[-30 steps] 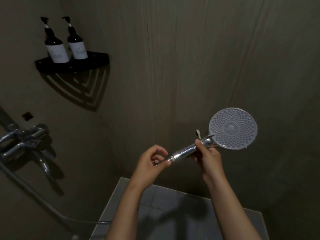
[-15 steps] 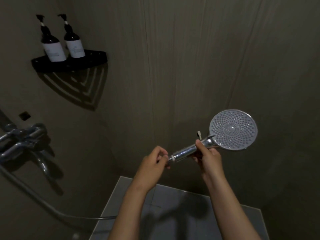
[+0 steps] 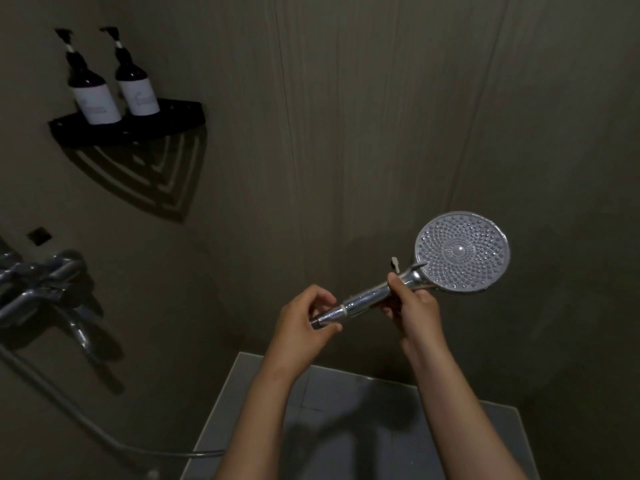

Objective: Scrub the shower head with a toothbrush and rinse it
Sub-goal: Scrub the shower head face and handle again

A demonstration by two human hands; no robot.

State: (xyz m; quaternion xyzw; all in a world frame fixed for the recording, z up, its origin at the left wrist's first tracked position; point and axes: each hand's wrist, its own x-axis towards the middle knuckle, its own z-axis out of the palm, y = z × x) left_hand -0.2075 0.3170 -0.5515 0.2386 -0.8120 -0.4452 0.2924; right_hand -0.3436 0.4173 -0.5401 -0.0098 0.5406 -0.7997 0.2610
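A chrome shower head with a round grey nozzle face points up toward me in front of the shower wall. My right hand grips its handle just below the face. A small pale tip, maybe the toothbrush, sticks up behind that hand; the rest of it is hidden. My left hand pinches the threaded lower end of the handle between thumb and fingers. No hose hangs from that end.
A chrome mixer tap juts from the left wall, and its hose trails down to the grey tiled floor. Two dark pump bottles stand on a black corner shelf at upper left.
My left hand has closed its fingers round the threaded end of the handle. The shower head has barely moved.
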